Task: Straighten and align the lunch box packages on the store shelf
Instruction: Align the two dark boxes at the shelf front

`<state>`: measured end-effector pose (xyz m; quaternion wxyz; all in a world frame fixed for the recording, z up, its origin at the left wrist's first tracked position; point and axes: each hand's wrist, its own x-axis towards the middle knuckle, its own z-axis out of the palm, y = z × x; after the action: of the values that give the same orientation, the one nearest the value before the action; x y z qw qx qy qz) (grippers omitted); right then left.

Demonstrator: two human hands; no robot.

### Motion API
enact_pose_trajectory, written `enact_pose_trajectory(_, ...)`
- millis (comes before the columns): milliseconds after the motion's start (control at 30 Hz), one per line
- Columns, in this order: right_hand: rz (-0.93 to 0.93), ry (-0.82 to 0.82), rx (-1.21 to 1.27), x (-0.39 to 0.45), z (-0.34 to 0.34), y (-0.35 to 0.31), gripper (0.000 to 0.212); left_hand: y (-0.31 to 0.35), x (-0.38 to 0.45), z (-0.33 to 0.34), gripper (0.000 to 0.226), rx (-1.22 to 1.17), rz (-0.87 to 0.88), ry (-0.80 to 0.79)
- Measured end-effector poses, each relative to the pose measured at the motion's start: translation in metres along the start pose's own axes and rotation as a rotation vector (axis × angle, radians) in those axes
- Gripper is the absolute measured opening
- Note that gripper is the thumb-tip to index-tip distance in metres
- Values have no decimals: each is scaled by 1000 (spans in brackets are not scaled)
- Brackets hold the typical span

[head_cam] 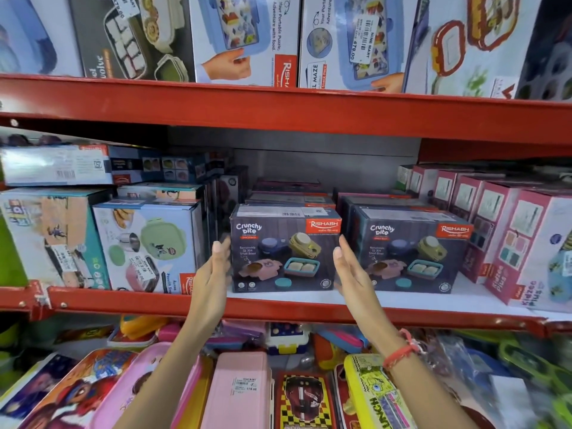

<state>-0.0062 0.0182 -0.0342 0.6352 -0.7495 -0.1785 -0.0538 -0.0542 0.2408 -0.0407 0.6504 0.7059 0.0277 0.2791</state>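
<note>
Left hand [213,267] flat, fingers spread, at left side of box [283,249] | right hand [349,267] likewise at right, neither gripping | likely light, stiff carton; press side panels.

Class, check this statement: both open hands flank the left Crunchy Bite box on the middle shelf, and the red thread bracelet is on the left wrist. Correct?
Not quite. The head view shows the red thread bracelet on the right wrist, not the left. The rest holds: the left hand and right hand are open on either side of the left Crunchy Bite box on the middle shelf.
</note>
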Motion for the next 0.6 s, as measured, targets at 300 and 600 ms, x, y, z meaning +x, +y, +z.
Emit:
enact_pose_trajectory(300, -19, 30, 72, -47, -3, -8, 65, 26, -32, -6, 59, -38, 2, 19)
enact_pose_trajectory(600, -47, 44, 81, -51, -4, -2, 62, 15, -41, -2, 62, -10, -1, 86)
